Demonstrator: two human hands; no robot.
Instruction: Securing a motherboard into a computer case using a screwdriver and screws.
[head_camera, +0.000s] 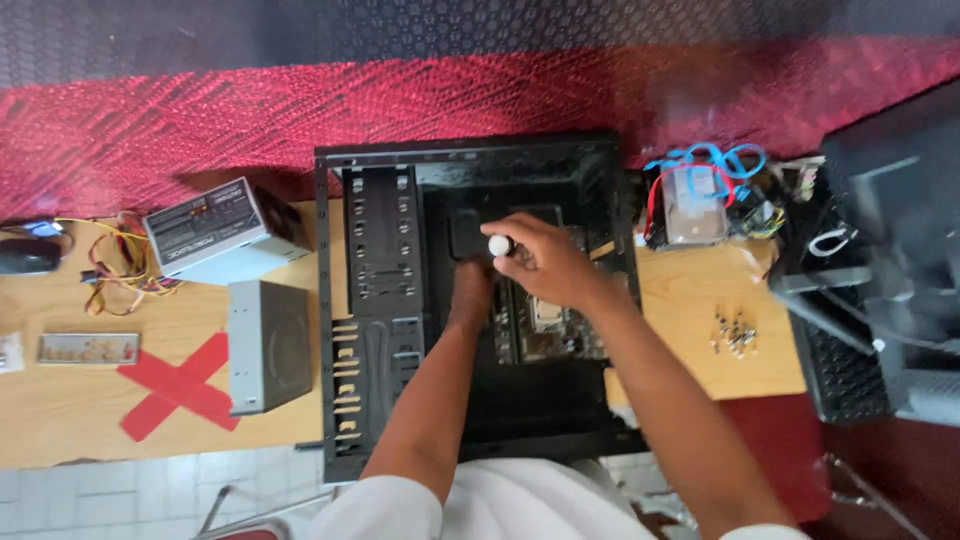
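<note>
An open black computer case (372, 250) lies flat on a wooden table, with a motherboard (545, 335) inside it. My right hand (548, 262) is shut on a screwdriver whose white handle end (499, 245) sticks up over the board. My left hand (470, 290) reaches into the case beside it and rests on the dark floor of the case; whether its fingers hold anything is hidden in shadow.
A grey power supply (215, 232) with coloured wires sits left of the case, a grey metal drive (268, 345) below it, and a red tape cross (175, 388). A metal port plate (88, 349) lies far left. Loose screws (732, 333) and a cable bundle (705, 195) lie right.
</note>
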